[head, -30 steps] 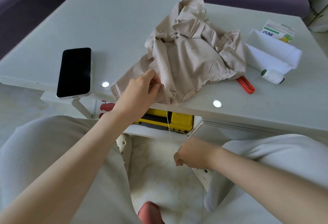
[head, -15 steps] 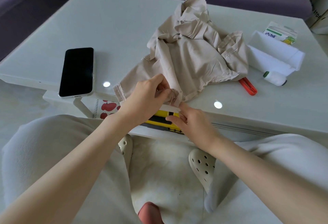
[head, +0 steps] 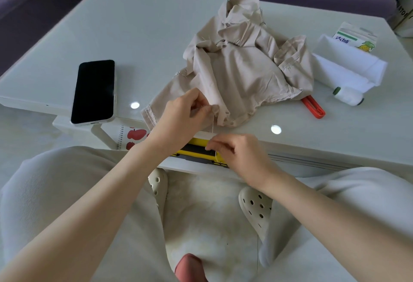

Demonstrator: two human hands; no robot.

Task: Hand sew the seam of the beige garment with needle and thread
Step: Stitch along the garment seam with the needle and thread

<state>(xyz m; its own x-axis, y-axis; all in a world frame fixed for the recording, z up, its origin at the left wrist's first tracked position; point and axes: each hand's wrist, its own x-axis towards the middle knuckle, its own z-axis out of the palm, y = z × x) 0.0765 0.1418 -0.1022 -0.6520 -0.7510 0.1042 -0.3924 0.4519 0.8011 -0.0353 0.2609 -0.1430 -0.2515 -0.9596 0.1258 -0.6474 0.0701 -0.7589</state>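
Head cam is the only angle, so everything's from above looking down at the lap. The beige garment sits crumpled on the white table, towards the right, with its near hem hanging just over the front edge. The left hand has its fingers curled in, pinching a fold of that near hem. A pale thread drops from the pinched spot down to the right hand, which is just below the table edge with thumb and fingertips pinched together on it. Honestly can't make out the needle, it's either too small or tucked inside those fingers.

A black phone lies face up on the left, poking past the table edge. A red tool peeks out from under the garment's right side, only its handle end showing. Near it is a white thread spool lying on its side, next to a folded white cloth and a carton half hidden behind the cloth.

Under the tabletop, a yellow box is mostly blocked by both hands, and a spiral notebook with apples is only partly visible. Something pink is cut off at the bottom.
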